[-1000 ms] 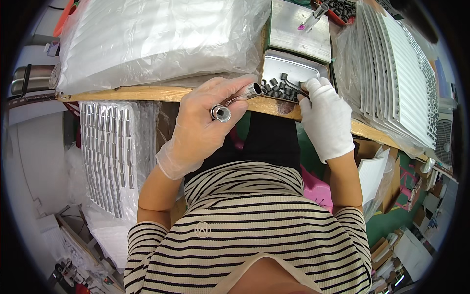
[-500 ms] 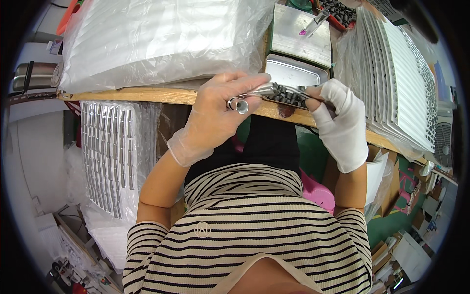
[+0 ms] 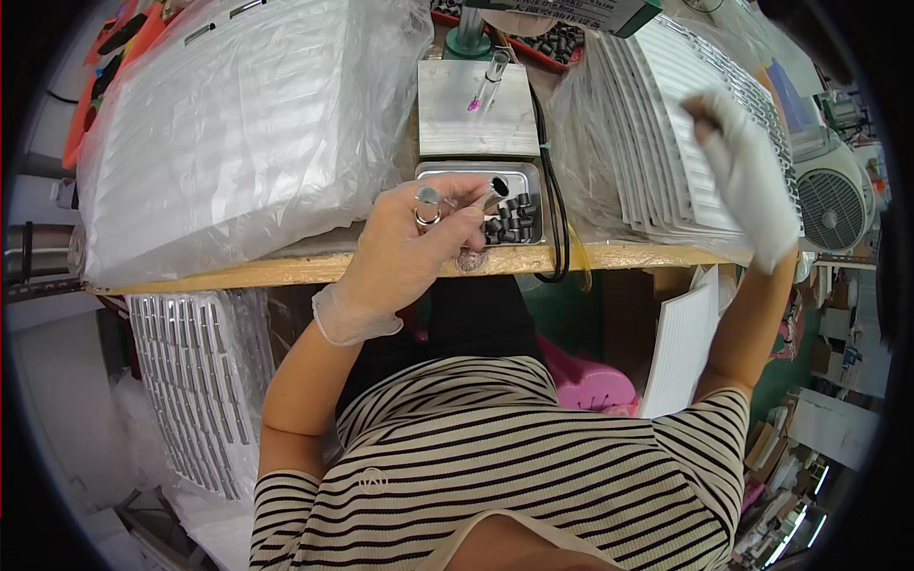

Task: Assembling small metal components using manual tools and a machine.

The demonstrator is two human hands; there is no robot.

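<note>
Head view: left hand [image 3: 392,238] grips two silver tubes [image 3: 488,198] at the worktop's [image 3: 609,257] near edge; right hand [image 3: 747,176], toward its right edge, blurred, fingers unclear.

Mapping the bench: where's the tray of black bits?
In the head view, upper middle: the tray sits by the bench's front edge, on the near side of the flat metal plate, its left side partly hidden by the left hand.
</note>
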